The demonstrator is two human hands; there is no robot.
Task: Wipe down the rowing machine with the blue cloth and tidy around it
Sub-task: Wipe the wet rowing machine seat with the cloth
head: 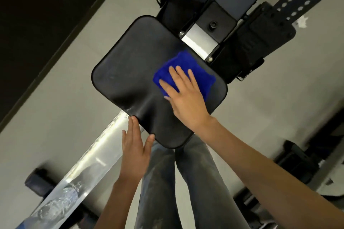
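The rowing machine's black padded seat (130, 72) fills the middle of the view, on a shiny metal rail (89, 165) that runs to the lower left. A folded blue cloth (195, 67) lies on the seat's right part. My right hand (184, 95) presses flat on the cloth with fingers spread. My left hand (135, 145) rests against the seat's near edge, thumb touching the rim, fingers straight and holding nothing.
Black footrests with straps (260, 42) and a perforated black heel plate (301, 0) lie beyond the seat. A rear foot of the rail (40, 182) sits at the lower left. Dark equipment (296, 163) stands at the right. My legs are under the seat, on a pale grey floor.
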